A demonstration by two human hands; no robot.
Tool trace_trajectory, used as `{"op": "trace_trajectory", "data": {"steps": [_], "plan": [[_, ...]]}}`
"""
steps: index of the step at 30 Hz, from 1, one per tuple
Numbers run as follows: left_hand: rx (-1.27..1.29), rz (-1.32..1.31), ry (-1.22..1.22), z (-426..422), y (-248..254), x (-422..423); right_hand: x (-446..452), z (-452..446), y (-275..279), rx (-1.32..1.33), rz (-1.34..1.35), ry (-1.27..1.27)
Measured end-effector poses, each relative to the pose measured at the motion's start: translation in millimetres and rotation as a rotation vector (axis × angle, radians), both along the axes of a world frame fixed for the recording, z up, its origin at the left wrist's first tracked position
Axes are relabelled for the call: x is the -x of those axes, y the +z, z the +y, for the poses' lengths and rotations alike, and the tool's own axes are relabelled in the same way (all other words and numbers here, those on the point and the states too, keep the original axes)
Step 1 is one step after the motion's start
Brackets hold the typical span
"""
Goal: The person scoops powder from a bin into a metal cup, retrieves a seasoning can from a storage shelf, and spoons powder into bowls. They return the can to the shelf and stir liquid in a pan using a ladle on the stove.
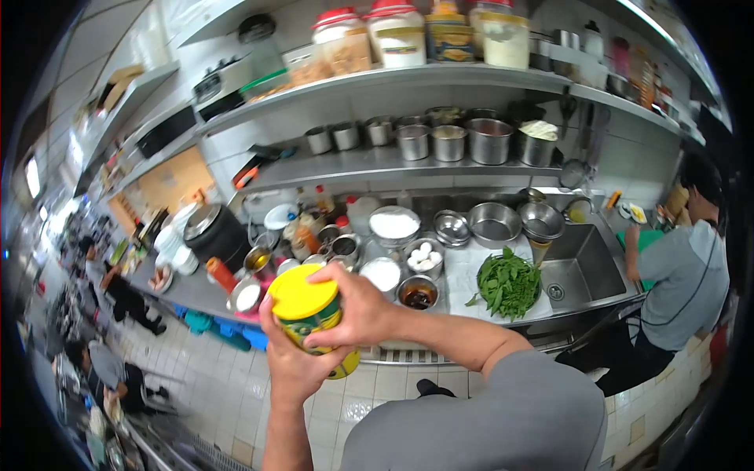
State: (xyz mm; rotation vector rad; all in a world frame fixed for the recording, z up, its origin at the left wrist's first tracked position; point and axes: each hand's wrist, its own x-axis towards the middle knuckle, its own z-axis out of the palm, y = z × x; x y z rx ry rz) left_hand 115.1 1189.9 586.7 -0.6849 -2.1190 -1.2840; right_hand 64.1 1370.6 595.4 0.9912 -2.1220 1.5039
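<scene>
A canister with a yellow lid and a green and yellow label is held up before me, over the floor just in front of the counter. My left hand wraps around its near left side from below. My right hand grips it from the right, with fingers at the lid's edge and the thumb across the label. The lid sits on the canister. Behind it on the counter stand a small bowl of white powder and a bowl of dark liquid.
A bowl of eggs, green leaves and steel bowls stand on the counter. A sink lies at right, with a co-worker beside it. Shelves above hold pots and jars. More people are at far left.
</scene>
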Motion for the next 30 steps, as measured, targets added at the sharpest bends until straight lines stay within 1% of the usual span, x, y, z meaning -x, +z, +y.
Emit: {"op": "trace_trajectory", "data": {"steps": [1,2,3,4,6,7,8,9,10,11,12,13,15,16,17,18,19,20,21,22,24,25,27,28,29,30], "plan": [[0.012,0.012,-0.031,14.6,12.7,14.2,8.4,31.3,12.9,0.028,0.077,-0.01],[0.002,-0.092,-0.212,29.8,24.9,30.3,14.5,65.6,28.7,0.049,0.159,-0.023],[-0.006,-0.201,-0.394,46.1,34.7,50.9,17.8,99.8,43.6,0.026,0.08,-0.022],[0.094,0.021,-0.461,59.5,41.7,82.5,23.7,127.0,54.1,0.11,-0.037,0.087],[0.094,0.173,-0.615,100.2,67.1,124.7,24.0,172.8,76.9,-0.03,0.056,0.051],[0.059,0.156,-0.748,117.6,64.7,142.9,27.0,186.1,74.0,-0.034,0.052,0.029],[-0.151,0.059,-0.978,143.7,52.4,152.4,30.3,196.1,68.4,0.024,0.025,0.067],[-0.33,0.039,-1.088,172.3,39.4,155.9,35.1,206.0,64.0,0.084,0.008,0.104],[-0.511,0.016,-1.195,196.1,26.9,162.0,41.7,216.9,58.9,0.079,0.018,0.087],[-0.522,0.05,-1.131,211.4,15.4,177.9,49.3,227.1,51.0,0.204,-0.082,0.092],[-0.564,-0.005,-1.084,226.6,13.7,179.9,56.9,236.7,44.3,0.334,-0.184,0.098],[-0.536,0.014,-1.12,239.4,14.7,187.3,63.9,248.2,42.1,0.377,-0.183,0.122],[-0.511,0.066,-1.205,266.7,25.7,197.1,60.3,271.2,54.8,0.331,-0.136,0.075],[-0.465,0.148,-1.253,279.4,33.5,202.1,53.9,282.7,64.5,0.29,-0.098,0.038],[-0.412,0.202,-1.287,291.9,47.0,206.3,42.6,296.0,84.7,0.153,0.037,-0.073],[-0.36,0.256,-1.317,302.7,63.1,207.9,37.5,305.0,99.2,0.214,0.056,-0.057],[-0.355,0.294,-1.277,314.7,80.9,204.6,33.3,317.8,115.7,0.171,0.171,-0.146],[-0.35,0.333,-1.234,321.8,96.6,200.7,32.0,334.0,133.7,0.077,0.342,-0.321],[-0.301,0.342,-1.136,320.7,104.8,199.5,27.4,344.9,155.0,0.09,0.439,-0.444],[-0.237,0.355,-0.985,315.2,111.0,200.3,28.0,355.3,175.9,0.169,0.48,-0.496],[-0.217,0.271,-0.933,298.4,106.4,206.4,29.5,386.9,224.1,0.104,0.592,-0.782],[-0.218,0.237,-0.924,291.2,96.4,211.0,32.3,407.0,247.9,-0.119,0.798,-1.214],[-0.181,0.171,-0.89,276.6,67.8,220.7,54.4,447.5,295.8,-0.098,0.823,-1.347],[-0.185,0.169,-0.892,269.3,55.7,222.8,57.1,438.0,314.0,-0.082,0.71,-1.442],[-0.15,0.097,-0.918,262.1,44.3,224.0,61.2,427.3,331.8,-0.069,0.591,-1.53],[-0.116,0.025,-0.939,253.8,32.2,224.3,80.6,450.1,343.8,-0.076,0.589,-1.522]]}}
